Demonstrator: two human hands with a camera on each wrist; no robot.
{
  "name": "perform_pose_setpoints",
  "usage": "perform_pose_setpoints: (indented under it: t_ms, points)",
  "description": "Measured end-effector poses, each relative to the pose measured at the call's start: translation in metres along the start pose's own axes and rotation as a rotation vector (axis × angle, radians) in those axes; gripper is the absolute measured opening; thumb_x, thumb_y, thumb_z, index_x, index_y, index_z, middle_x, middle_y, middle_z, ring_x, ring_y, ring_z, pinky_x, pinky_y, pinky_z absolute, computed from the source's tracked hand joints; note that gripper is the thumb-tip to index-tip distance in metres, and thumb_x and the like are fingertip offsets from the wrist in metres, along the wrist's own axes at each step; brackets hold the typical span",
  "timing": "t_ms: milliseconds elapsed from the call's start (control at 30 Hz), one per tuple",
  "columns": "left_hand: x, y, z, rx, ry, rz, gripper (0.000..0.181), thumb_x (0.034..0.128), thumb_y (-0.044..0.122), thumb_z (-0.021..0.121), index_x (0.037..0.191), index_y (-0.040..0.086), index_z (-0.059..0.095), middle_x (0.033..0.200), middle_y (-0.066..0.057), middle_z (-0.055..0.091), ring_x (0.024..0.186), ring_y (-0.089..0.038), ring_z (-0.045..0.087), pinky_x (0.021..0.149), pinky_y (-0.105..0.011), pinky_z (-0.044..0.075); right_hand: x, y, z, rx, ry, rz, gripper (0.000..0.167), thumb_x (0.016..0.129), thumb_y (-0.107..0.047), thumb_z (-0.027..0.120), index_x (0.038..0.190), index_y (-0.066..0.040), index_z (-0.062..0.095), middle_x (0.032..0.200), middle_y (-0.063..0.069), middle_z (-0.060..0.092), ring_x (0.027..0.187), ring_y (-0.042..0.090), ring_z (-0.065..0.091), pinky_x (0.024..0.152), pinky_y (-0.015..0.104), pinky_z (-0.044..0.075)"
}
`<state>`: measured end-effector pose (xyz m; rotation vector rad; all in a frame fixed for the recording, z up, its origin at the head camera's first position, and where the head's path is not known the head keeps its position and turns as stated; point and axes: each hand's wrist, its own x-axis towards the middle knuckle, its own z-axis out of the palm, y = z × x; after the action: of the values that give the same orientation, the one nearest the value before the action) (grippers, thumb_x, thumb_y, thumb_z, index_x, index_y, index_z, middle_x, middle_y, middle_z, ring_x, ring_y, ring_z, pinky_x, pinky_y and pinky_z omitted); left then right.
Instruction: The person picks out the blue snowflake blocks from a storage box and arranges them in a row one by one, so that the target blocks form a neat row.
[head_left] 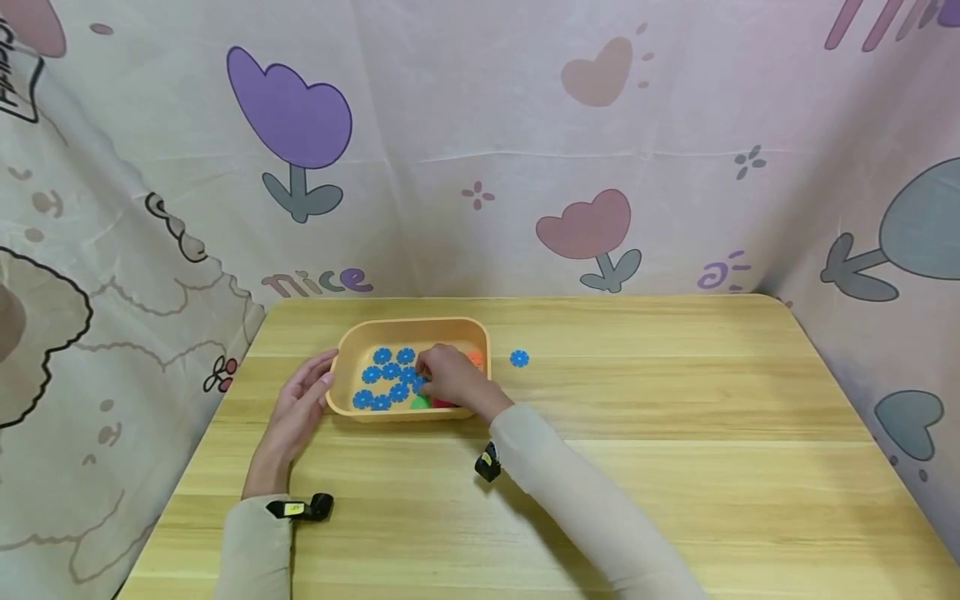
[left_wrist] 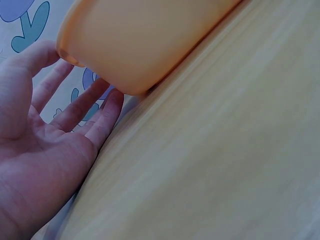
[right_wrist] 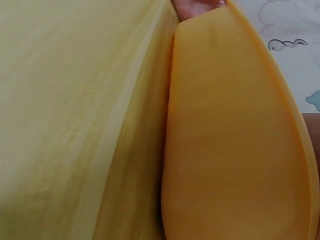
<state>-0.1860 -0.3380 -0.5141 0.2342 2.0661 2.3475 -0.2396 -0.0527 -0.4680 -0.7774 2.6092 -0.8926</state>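
A shallow light-orange plastic tray (head_left: 420,331) stands on the table, holding several blue notched discs (head_left: 372,374) like flat flowers. Against its left end rests my left hand (head_left: 298,408); the left wrist view has that hand (left_wrist: 50,120) with fingers apart and fairly straight, fingertips at the tray wall (left_wrist: 145,45). My right hand (head_left: 453,379) reaches over the near right side into the tray, fingertips down among the blue discs. Whether they pinch one is hidden. Beneath this hand show a green piece (head_left: 420,402), a red piece (head_left: 444,403) and an orange piece (head_left: 476,357).
One blue disc (head_left: 519,358) lies on the wooden table (head_left: 675,433) just right of the tray. A patterned cloth (head_left: 450,167) hangs behind the table and along both sides. Each sleeve carries a small black camera (head_left: 321,507) at the wrist.
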Motion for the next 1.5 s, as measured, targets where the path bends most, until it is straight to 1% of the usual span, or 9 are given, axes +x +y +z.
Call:
perform_pose_setpoints:
  t_ms: [200,367,667,867,933,1033,1100,1333,1500]
  points:
    - [0.000,0.000,-0.001,0.007,-0.005,-0.002,0.047,0.1098,0.010,0.048,0.155,0.000,0.038,0.149,-0.007,0.047,0.132,-0.015,0.053,0.104,-0.025,0.050,0.000,-0.003,0.000,0.011,-0.009,0.030,0.023,0.093,-0.013,0.078,0.113,-0.006,0.073,0.104,0.004,0.069,0.088,0.015,0.058,0.083,0.024,0.055]
    - [0.000,-0.001,-0.001,-0.002,-0.005,0.000,0.048,0.1097,0.010,0.048,0.155,-0.001,0.037,0.149,-0.007,0.047,0.132,-0.014,0.052,0.104,-0.025,0.049,-0.001,-0.004,-0.001,0.037,-0.017,0.029,0.021,0.092,-0.011,0.079,0.110,-0.005,0.070,0.101,0.003,0.067,0.088,0.015,0.058,0.082,0.025,0.055]
    - [0.001,-0.001,0.000,0.008,-0.006,-0.012,0.049,0.1094,0.012,0.050,0.156,0.001,0.038,0.152,-0.009,0.044,0.133,-0.014,0.051,0.105,-0.025,0.049,0.000,0.000,-0.004,0.115,0.028,0.012,0.009,0.100,-0.007,0.066,0.108,-0.007,0.063,0.091,0.001,0.063,0.077,0.016,0.059,0.066,0.020,0.053]
    - [0.001,-0.002,-0.001,0.007,-0.004,-0.007,0.048,0.1094,0.011,0.050,0.155,0.002,0.039,0.151,-0.008,0.044,0.133,-0.013,0.051,0.105,-0.025,0.048,-0.005,-0.003,-0.012,0.181,0.068,-0.037,0.014,0.103,-0.006,0.060,0.117,-0.005,0.065,0.096,0.007,0.067,0.075,0.015,0.059,0.060,0.021,0.051]
    - [0.000,-0.002,-0.001,0.005,-0.007,-0.002,0.048,0.1095,0.011,0.050,0.155,0.002,0.039,0.151,-0.008,0.045,0.133,-0.013,0.051,0.105,-0.025,0.048,-0.009,-0.005,-0.016,0.205,0.086,-0.044,0.017,0.103,-0.006,0.060,0.120,-0.006,0.066,0.097,0.007,0.067,0.075,0.014,0.060,0.058,0.021,0.052]
    - [-0.002,-0.001,-0.002,-0.001,-0.020,0.007,0.048,0.1095,0.010,0.049,0.155,0.002,0.039,0.151,-0.008,0.045,0.134,-0.013,0.051,0.106,-0.025,0.048,-0.015,-0.004,-0.020,0.235,0.120,-0.065,0.018,0.103,-0.006,0.062,0.120,-0.008,0.067,0.097,0.004,0.066,0.076,0.012,0.062,0.061,0.020,0.055]
    - [-0.002,-0.001,-0.002,-0.006,-0.026,0.013,0.047,0.1094,0.009,0.049,0.155,0.001,0.039,0.151,-0.007,0.046,0.133,-0.014,0.051,0.106,-0.025,0.048,-0.020,-0.003,-0.023,0.284,0.140,-0.085,0.018,0.102,-0.005,0.062,0.119,-0.009,0.067,0.097,0.003,0.066,0.077,0.013,0.065,0.064,0.020,0.057]
    - [-0.002,0.000,-0.003,-0.012,-0.023,0.012,0.047,0.1089,0.009,0.050,0.155,0.002,0.040,0.149,-0.005,0.048,0.132,-0.014,0.052,0.105,-0.025,0.048,-0.041,0.004,-0.030,0.422,0.226,-0.170,0.021,0.102,-0.002,0.061,0.122,-0.007,0.065,0.100,0.006,0.068,0.086,0.033,0.071,0.069,0.024,0.060]
    - [-0.002,0.000,-0.001,-0.002,-0.010,-0.001,0.048,0.1091,0.012,0.051,0.155,0.001,0.040,0.150,-0.007,0.047,0.133,-0.014,0.052,0.105,-0.025,0.049,-0.058,0.011,-0.034,0.492,0.284,-0.199,0.023,0.101,-0.002,0.064,0.123,-0.007,0.065,0.102,0.006,0.068,0.088,0.037,0.070,0.071,0.032,0.063]
